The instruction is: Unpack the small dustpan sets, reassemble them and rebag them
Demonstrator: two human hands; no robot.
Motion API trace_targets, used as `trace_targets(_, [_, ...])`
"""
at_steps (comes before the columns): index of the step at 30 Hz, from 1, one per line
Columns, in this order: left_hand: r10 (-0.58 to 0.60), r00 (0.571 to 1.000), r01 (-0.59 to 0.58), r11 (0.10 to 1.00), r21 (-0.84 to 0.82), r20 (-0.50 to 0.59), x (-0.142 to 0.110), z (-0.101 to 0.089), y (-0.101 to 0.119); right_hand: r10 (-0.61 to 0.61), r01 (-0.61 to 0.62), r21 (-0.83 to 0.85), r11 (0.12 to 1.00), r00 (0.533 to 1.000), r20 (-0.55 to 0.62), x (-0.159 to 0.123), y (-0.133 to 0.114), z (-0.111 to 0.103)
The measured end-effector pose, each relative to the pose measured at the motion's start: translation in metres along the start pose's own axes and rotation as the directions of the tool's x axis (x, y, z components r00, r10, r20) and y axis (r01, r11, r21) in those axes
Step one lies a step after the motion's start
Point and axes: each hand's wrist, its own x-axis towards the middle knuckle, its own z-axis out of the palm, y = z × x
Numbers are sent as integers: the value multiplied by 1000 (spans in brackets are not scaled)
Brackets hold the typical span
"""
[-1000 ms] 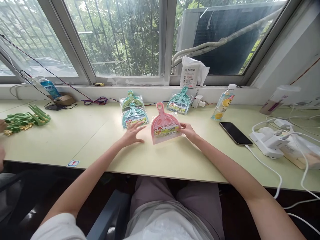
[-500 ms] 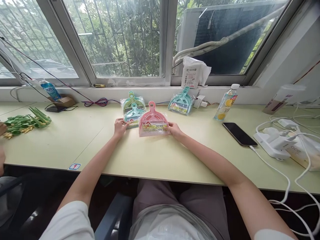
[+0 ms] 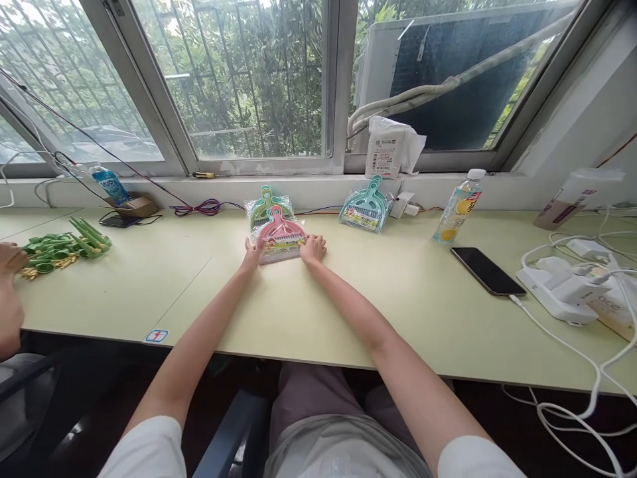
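A pink dustpan-and-brush set (image 3: 281,232) in clear plastic wrap leans at the middle of the table's far side. Behind it, mostly covered, is a turquoise set of the same kind, its handle edge showing. Farther back stands a green set (image 3: 265,202). My left hand (image 3: 253,253) grips the left edge of the stacked packs, thumb in front. On the pink pack's lower right corner, my right hand (image 3: 313,248) is closed. Another turquoise dustpan-and-brush set (image 3: 367,207) leans against the wall to the right, apart from my hands.
To the right stand a drink bottle (image 3: 458,206), a phone (image 3: 486,271) on a cable and a power strip (image 3: 560,292) with white cords. Green plastic parts (image 3: 67,245) lie at left beside another person's hand (image 3: 10,265). A white-wrapped box (image 3: 385,154) sits on the sill.
The pink set has moved left, from beside the turquoise set to in front of it. My right hand moved left with it, and my left hand now holds the stack's left edge.
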Motion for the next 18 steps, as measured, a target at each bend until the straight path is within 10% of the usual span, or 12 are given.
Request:
trace_targets(8, [-89, 995, 93, 993, 71, -54, -5, 7, 5, -123, 99, 125, 987, 972, 202, 25, 14, 1])
trace_targets(18, [349, 910, -287, 921, 264, -226, 52, 2, 1, -318, 321, 249, 914, 947, -53, 44, -19, 23])
